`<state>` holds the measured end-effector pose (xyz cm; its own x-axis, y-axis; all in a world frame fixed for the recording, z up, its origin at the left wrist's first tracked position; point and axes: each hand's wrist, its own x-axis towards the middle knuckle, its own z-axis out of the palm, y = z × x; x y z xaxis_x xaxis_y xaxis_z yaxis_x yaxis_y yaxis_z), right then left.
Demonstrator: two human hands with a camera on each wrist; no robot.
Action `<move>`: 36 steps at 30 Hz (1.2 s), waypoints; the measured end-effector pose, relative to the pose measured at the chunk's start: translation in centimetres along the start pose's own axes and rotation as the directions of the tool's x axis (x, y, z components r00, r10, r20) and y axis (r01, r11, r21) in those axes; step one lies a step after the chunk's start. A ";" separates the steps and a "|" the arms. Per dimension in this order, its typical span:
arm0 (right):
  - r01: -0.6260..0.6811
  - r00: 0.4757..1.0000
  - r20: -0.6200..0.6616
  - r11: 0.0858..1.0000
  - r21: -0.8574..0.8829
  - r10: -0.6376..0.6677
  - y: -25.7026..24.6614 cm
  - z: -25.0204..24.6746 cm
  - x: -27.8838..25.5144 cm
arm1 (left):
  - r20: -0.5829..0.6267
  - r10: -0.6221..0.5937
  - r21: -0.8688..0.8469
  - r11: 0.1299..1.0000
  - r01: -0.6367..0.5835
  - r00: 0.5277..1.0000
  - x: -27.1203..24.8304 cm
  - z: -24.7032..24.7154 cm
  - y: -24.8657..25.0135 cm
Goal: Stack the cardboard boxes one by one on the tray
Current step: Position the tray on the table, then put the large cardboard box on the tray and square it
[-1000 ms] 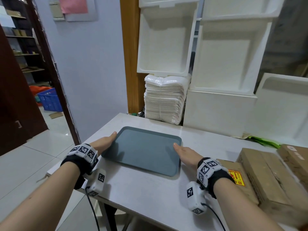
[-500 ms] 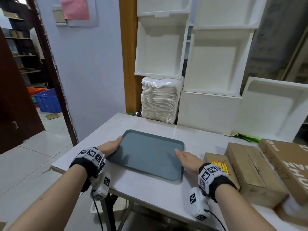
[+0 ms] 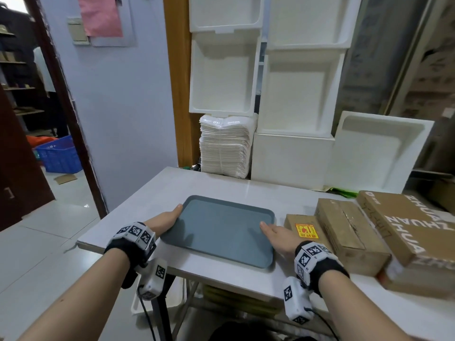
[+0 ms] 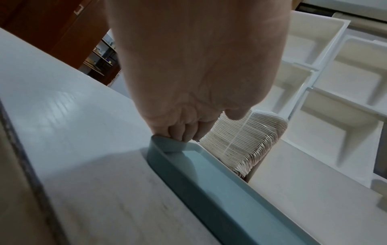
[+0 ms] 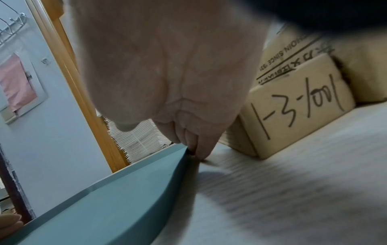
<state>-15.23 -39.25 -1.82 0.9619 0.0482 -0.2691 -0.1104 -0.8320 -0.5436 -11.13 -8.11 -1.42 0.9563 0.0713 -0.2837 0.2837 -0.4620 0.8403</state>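
A grey-blue tray point(image 3: 221, 230) lies flat on the white table point(image 3: 221, 185). My left hand point(image 3: 170, 217) lies along its left edge, straight fingers point(image 4: 178, 132) touching the rim at a corner. Along the right edge lies my right hand point(image 3: 272, 232), its fingertips point(image 5: 193, 145) against the tray's side point(image 5: 117, 199). Neither hand holds anything. Right of the tray stand a small cardboard box point(image 3: 305, 231) with a red and yellow label, a longer cardboard box point(image 3: 349, 232), and a large lettered cardboard box point(image 3: 413, 230). A box end with handwriting point(image 5: 297, 114) shows in the right wrist view.
White foam trays point(image 3: 295, 94) are stacked against the back wall, with a pile of white sheets point(image 3: 224, 148) at the table's far edge. A doorway with a blue crate point(image 3: 59, 156) opens on the left. The table's front edge is near my wrists.
The tray has slid right between my hands and now sits close to the small labelled box. The head view has swung right, showing more of the boxes.
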 end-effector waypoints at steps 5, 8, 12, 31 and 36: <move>-0.009 1.000 -0.007 0.998 0.055 0.009 0.6 0.2 -1.1 | 0.040 -0.028 -0.007 1.000 0.029 0.999 -1.4 0.4 0.2; -0.020 1.000 -0.012 0.998 0.060 0.021 0.8 0.2 -1.6 | 0.056 -0.050 -0.024 0.998 0.051 0.997 -2.0 0.6 0.2; -0.038 0.999 -0.019 0.997 0.063 0.039 1.0 0.1 -2.1 | 0.073 -0.059 -0.045 0.997 0.062 0.996 -1.7 1.1 -0.3; -0.034 0.984 -0.165 0.979 0.200 0.068 -0.6 -6.5 -5.2 | 0.201 0.029 -0.234 0.972 0.020 0.979 -3.2 5.0 8.3; -0.064 0.964 -0.241 0.980 0.186 0.109 1.3 -10.8 -8.2 | 0.257 0.247 -0.319 0.934 -0.159 0.934 -4.2 10.3 14.2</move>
<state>-20.60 -46.69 8.26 0.9759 -0.1774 -0.1273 -0.2167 -0.7162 -0.6634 -11.85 -24.10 6.90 0.9452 -0.2750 -0.1762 0.1354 -0.1609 0.9776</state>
